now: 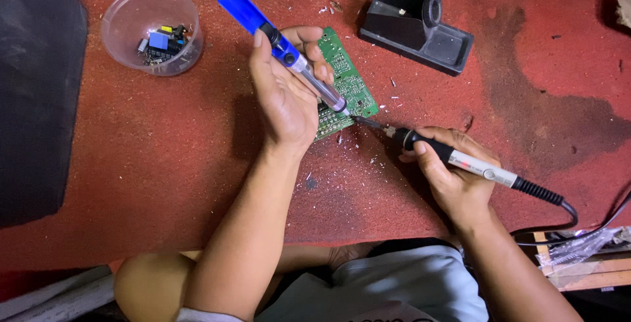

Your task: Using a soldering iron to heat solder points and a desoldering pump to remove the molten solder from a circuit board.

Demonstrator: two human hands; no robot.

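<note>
My left hand [284, 95] grips a blue and silver desoldering pump [276, 36], tilted with its nozzle down on a green circuit board [348, 82]; the same hand also steadies the board on the red mat. My right hand [453, 174] holds a soldering iron [460, 159] by its black and white handle. The iron's metal tip touches the board's lower right edge, right beside the pump's nozzle. The iron's black cable runs off to the right.
A black soldering iron stand [417, 26] sits behind the board. A clear plastic bowl [152, 29] with several small electronic parts is at the back left. A dark sheet [36, 92] covers the left side. Solder scraps litter the red mat [164, 164].
</note>
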